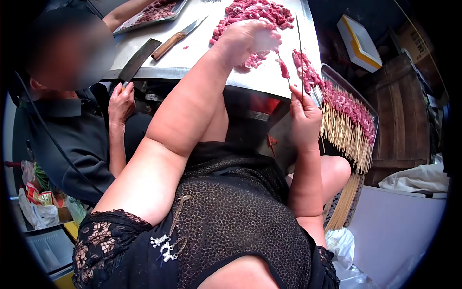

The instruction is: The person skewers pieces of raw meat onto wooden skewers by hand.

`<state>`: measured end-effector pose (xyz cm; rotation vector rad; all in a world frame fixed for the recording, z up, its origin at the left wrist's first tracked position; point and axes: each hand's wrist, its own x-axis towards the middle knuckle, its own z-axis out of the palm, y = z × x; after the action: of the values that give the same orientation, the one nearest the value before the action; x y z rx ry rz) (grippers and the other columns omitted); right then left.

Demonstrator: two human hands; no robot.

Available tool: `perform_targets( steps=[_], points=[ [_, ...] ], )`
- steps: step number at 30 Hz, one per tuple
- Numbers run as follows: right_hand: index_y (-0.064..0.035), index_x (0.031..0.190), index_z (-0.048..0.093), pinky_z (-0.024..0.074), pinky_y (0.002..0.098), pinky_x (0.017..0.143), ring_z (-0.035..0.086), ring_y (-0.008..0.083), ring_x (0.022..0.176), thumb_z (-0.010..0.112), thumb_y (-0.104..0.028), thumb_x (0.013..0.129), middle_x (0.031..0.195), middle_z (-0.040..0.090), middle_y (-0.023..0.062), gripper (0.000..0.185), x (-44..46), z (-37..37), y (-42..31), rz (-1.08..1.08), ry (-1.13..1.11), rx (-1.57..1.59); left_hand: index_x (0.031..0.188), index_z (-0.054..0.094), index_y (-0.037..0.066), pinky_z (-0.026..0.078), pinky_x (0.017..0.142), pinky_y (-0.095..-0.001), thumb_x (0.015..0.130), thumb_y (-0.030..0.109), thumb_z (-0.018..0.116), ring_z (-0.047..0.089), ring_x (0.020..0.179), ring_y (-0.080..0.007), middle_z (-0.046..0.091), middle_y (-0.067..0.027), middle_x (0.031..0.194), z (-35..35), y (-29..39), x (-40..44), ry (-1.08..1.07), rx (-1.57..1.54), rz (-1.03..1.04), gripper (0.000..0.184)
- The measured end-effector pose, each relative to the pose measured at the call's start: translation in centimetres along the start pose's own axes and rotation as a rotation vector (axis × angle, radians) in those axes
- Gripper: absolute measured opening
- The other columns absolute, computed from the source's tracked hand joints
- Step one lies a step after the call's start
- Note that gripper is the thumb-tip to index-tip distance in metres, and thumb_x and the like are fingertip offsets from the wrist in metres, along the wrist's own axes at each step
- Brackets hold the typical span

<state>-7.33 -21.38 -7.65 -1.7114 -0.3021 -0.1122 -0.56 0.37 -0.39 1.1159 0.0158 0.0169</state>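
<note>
My right hand [305, 115] is closed round a thin skewer near the table's edge. A piece of raw red meat [284, 69] is threaded on its upper part. A second long thin stick [299, 43] stands up from the same hand. Over the meat pile [260, 13], my left hand [248, 41] has its fingers curled at the skewer's tip, pinching what looks like a piece of meat; glare washes out part of these fingers. Loose meat bits [255, 59] lie under that hand. Threaded meat [306, 67] lies at the table's right edge.
Many meat skewers fill a tray [329, 71] on the right, above a bundle of bare sticks [342, 207]. At left, a co-worker's hand [121, 102] grips a cleaver [137, 62]. A wooden-handled knife [175, 41] and a meat tray [149, 19] rest on the table [197, 53].
</note>
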Motion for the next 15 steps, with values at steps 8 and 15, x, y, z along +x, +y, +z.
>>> perform_targets(
  steps=[8, 15],
  points=[
    [-0.0008, 0.110, 0.063, 0.0280, 0.0142, 0.049, 0.038, -0.0004, 0.055, 0.055, -0.007, 0.091, 0.068, 0.048, -0.0086, 0.021, -0.1, 0.6, 0.0, 0.104, -0.049, 0.248, 0.105, 0.056, 0.008, 0.049, 0.078, -0.0411, 0.093, 0.019, 0.044, 0.062, 0.096, -0.0266, 0.065, -0.0114, 0.100, 0.3, -0.2, -0.1, -0.076, 0.026, -0.029, 0.022],
    [0.0002, 0.111, 0.060, 0.0269, 0.0137, 0.046, 0.037, 0.0002, 0.053, 0.052, -0.007, 0.092, 0.066, 0.045, -0.0086, 0.022, 0.2, 0.7, -1.0, 0.333, -0.136, 0.589, 0.105, 0.055, 0.000, 0.050, 0.090, -0.0398, 0.096, 0.015, 0.038, 0.062, 0.100, -0.0282, 0.064, -0.0189, 0.100, 1.1, -0.3, -0.2, -0.125, -0.027, 0.000, 0.025]
  ],
)
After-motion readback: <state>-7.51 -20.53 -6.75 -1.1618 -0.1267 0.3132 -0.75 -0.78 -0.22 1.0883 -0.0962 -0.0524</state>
